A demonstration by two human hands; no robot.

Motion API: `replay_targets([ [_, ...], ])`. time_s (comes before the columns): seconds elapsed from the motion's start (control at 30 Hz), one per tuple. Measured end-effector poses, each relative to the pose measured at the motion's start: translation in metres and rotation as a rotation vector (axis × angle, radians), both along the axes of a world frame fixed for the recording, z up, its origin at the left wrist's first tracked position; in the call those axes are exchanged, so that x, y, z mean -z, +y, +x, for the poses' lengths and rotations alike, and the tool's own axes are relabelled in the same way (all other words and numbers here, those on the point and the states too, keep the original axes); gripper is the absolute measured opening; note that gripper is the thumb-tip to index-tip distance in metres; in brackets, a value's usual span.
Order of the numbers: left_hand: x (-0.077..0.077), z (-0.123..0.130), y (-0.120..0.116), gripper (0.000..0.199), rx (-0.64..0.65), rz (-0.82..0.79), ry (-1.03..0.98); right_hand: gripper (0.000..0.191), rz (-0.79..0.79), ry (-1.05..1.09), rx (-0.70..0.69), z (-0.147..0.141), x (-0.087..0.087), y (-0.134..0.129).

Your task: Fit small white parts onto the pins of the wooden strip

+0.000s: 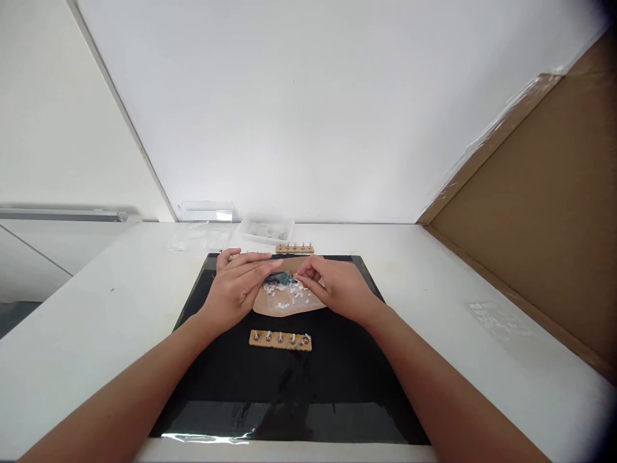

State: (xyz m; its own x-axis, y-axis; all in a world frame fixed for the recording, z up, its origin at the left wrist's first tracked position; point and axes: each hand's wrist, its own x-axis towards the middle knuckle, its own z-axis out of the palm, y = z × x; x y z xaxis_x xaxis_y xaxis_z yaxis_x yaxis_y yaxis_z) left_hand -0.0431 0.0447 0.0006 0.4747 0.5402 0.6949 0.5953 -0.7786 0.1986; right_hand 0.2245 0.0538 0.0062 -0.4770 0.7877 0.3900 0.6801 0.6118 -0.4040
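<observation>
My right hand [340,286] pinches together beside small, flat, white chips [283,306]; whether my left hand [232,294] grips, I cannot tell.

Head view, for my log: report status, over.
Left hand by dark object, right hand opposite; grips unclear. White pieces scattered on brown sheet. Hands partly hide sheet.

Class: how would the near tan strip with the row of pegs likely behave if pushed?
The near tan strip would probably slide, not roll, lying flat on the black mat. It looks stiff, keeping a straight, board-like shape. Its low, long base suggests little tipping.
</observation>
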Motion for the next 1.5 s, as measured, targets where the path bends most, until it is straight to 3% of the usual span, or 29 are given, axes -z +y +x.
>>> replay_targets([
  [0.13, -0.001, -0.003, -0.003, 0.064, 0.024, -0.050, 0.059, 0.011, 0.002, -0.001, -0.003, 0.000, 0.001, 0.000],
  [0.27, -0.004, -0.005, -0.005, 0.072, 0.154, -0.098, 0.096, 0.010, 0.001, 0.003, -0.008, 0.001, 0.001, 0.000],
  [0.43, -0.008, -0.005, -0.008, 0.052, 0.152, -0.106, 0.086, 0.011, 0.002, -0.011, -0.012, 0.001, 0.003, 0.001],
  [0.6, -0.010, -0.010, -0.005, 0.031, 0.166, -0.007, -0.055, 0.013, 0.009, -0.020, -0.004, 0.002, 0.003, 0.001],
  [0.77, -0.009, -0.013, -0.001, 0.007, 0.293, -0.106, 0.023, 0.020, 0.023, -0.029, 0.007, 0.002, 0.003, 0.002],
  [0.9, -0.007, -0.011, -0.002, 0.017, 0.369, -0.166, 0.091, 0.023, 0.024, -0.043, 0.023, 0.003, 0.005, 0.004],
  [1.07, -0.010, -0.007, -0.005, 0.022, 0.409, -0.072, 0.128, 0.024, 0.027, -0.033, 0.033, 0.005, 0.006, 0.006],
  [1.17, -0.011, -0.004, -0.007, 0.018, 0.380, -0.020, 0.119, 0.024, 0.044, 0.000, 0.031, 0.004, 0.003, 0.005],
  [1.33, -0.006, 0.004, -0.009, 0.005, 0.215, -0.021, -0.048, 0.025, 0.104, 0.074, -0.073, 0.000, -0.002, -0.003],
  [1.5, -0.003, 0.009, -0.009, 0.018, 0.187, -0.111, -0.209, 0.032, 0.195, 0.147, -0.108, -0.009, -0.004, -0.012],
])
